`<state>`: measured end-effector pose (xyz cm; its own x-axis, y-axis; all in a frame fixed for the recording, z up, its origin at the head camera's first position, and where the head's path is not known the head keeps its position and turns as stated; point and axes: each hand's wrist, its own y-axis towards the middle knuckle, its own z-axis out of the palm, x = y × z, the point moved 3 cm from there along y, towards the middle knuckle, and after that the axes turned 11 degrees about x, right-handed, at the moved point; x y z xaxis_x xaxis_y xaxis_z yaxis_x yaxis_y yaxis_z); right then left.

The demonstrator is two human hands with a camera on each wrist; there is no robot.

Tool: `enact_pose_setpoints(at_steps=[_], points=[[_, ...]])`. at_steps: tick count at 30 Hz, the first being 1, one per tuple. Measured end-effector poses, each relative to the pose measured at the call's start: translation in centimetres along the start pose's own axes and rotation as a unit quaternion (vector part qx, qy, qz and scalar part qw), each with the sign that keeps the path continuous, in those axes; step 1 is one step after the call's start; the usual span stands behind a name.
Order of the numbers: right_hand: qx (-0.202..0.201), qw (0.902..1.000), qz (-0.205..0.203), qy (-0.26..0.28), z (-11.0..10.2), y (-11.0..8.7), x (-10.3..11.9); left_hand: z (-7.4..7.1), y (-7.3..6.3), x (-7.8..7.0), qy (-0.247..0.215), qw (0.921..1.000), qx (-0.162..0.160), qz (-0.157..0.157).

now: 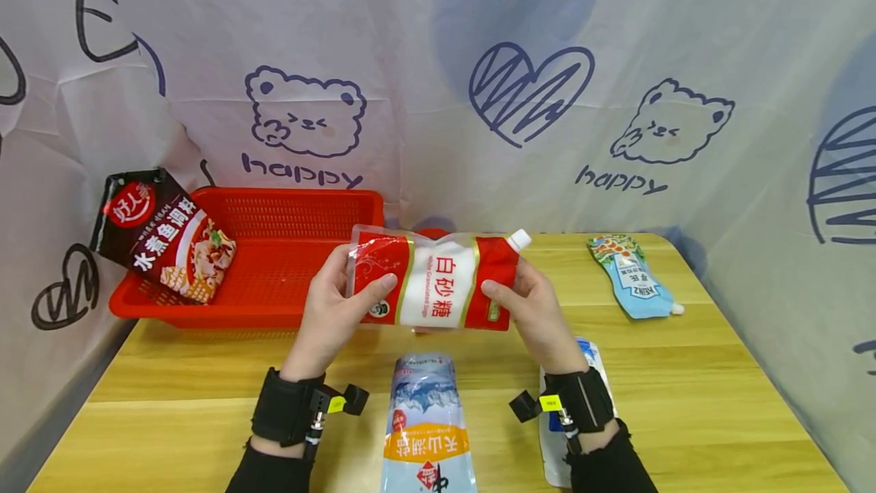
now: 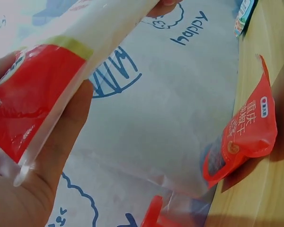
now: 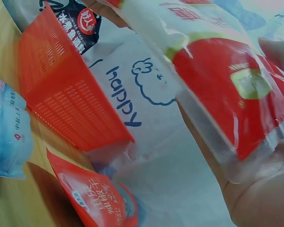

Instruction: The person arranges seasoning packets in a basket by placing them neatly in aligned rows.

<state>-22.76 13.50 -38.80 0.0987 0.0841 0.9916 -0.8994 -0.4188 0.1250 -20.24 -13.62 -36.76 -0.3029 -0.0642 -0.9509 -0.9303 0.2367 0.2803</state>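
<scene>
Both hands hold up a red and white pouch of granulated sugar (image 1: 436, 280) sideways above the table, its white spout cap at the right end. My left hand (image 1: 335, 310) grips the pouch's left end, thumb on the front face. At the other end my right hand (image 1: 537, 310) grips it the same way, fingers behind. Below the pouch, on the table, lies a blue and orange salt bag (image 1: 427, 424). A white and blue packet (image 1: 556, 447) lies partly hidden under the right wrist. The left wrist view shows the held pouch (image 2: 38, 94) close up.
A red plastic basket (image 1: 294, 249) stands at the back left, with a black seasoning packet (image 1: 167, 234) leaning in it. At the right lies a light-blue Heinz pouch (image 1: 636, 280). A red snack bag (image 2: 246, 127) stands behind the held pouch, by the patterned cloth backdrop (image 1: 424, 97).
</scene>
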Motion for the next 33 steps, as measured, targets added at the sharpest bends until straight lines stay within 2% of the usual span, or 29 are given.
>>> enact_pose_setpoints(at_steps=[6,11,16,21,29,33], points=[[-0.002,0.9999,0.009,-0.007,0.3,0.0,-0.1,0.2,0.2,0.1,-0.013,0.9996,-0.023,0.006],[-0.009,0.9999,0.002,-0.014,0.2,0.1,-0.1,0.2,0.2,0.1,-0.021,0.9994,-0.026,-0.003],[-0.020,0.9996,-0.015,-0.011,-0.1,0.0,0.1,0.3,0.2,0.2,-0.029,0.9995,-0.008,-0.010],[-0.023,0.9989,-0.020,-0.035,-0.6,-0.4,0.6,0.3,0.1,0.2,-0.035,0.9992,0.014,-0.016],[-0.030,0.9937,0.008,-0.107,-2.0,-1.2,1.6,0.0,0.0,0.1,-0.020,0.9979,0.059,-0.019],[-0.017,0.9909,0.014,-0.133,-2.3,-1.5,2.1,0.0,0.0,0.3,-0.006,0.9955,0.087,-0.037]])
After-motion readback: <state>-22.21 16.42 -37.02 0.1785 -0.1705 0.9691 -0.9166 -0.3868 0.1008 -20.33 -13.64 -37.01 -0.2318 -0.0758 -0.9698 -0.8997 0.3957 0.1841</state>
